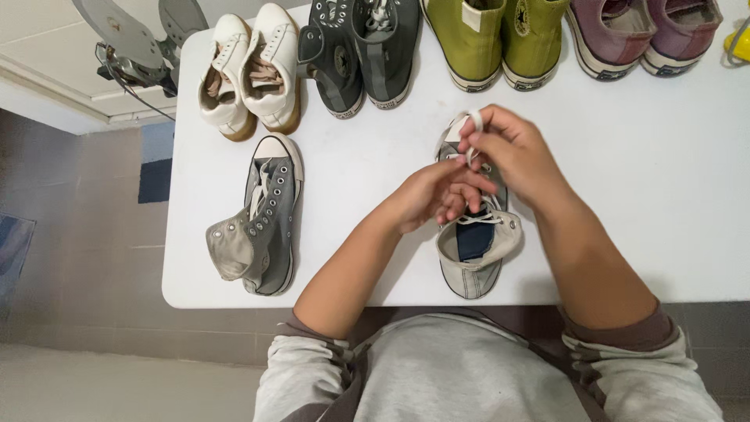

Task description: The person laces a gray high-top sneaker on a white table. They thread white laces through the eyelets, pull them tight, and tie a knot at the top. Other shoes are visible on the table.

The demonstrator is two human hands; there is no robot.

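— Where's the shoe?
— The grey shoe (475, 250) lies on the worktop (641, 187) just before you, heel nearest, under both your hands.
— And your fingers?
— Your left hand (437, 191) pinches at the laces; your right hand (508, 152) grips a white lace (473, 119) over the toe.
— Beyond?
— Its mate (262, 219) lies left; pairs line the far edge.

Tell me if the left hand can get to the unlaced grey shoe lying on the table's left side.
Probably yes: the left hand is on the shoe being laced, and bare table separates it from the unlaced grey shoe.
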